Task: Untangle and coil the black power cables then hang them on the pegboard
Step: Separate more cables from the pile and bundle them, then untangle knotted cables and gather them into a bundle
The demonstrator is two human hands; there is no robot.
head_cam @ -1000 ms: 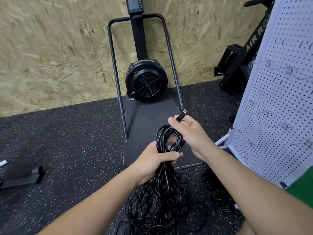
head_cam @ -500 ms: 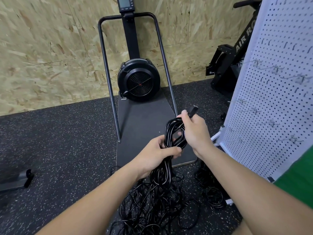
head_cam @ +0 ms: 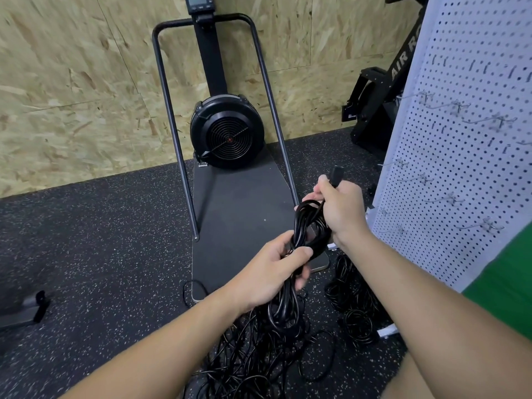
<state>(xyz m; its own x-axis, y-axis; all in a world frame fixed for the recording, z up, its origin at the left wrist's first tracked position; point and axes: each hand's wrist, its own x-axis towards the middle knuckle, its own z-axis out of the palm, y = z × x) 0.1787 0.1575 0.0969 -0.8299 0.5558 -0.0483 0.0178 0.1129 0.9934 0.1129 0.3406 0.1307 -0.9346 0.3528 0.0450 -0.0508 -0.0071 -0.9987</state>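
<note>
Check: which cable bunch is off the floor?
The coil gripped by both hands; the loose tangle and the pile by the pegboard lie on the floor.

We see an evenly, fairly brightly lit room with only soft shadows on the floor [head_cam: 100, 254]. Motion blur smears the wooden wall [head_cam: 72, 96] and the pegboard [head_cam: 460, 168] holes, and wide-angle distortion bends straight lines toward the edges.
</note>
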